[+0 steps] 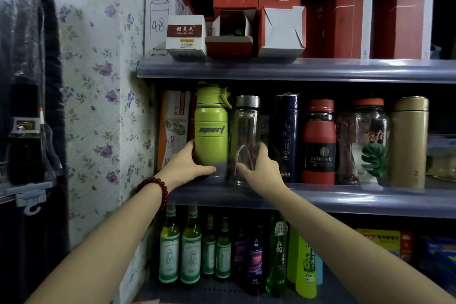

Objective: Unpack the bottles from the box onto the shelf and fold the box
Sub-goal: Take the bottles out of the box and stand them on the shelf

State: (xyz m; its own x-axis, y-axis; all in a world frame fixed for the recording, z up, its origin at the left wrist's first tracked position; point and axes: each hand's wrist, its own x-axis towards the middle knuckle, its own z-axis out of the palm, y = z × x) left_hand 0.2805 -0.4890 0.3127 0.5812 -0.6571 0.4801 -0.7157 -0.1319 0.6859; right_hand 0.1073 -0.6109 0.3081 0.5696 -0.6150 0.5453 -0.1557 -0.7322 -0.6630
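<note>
A lime-green sport bottle (211, 128) stands upright at the left of the middle shelf (345, 197). My left hand (190, 168) wraps its base from the left and front. Right beside it stands a clear glass bottle (245, 136) with a silver cap. My right hand (261, 168) holds its lower part, fingers on the right side. Further right on the same shelf stand a dark blue flask (286, 136), a red bottle (319, 140), a clear jar (370, 140) and a gold flask (409, 140). No box being unpacked is in view.
The top shelf (296, 69) carries red and white cartons, some with open flaps (229, 29). The bottom shelf holds several green glass bottles (190, 247). A floral-papered wall (98, 106) closes the left side, with dark goods hanging at far left.
</note>
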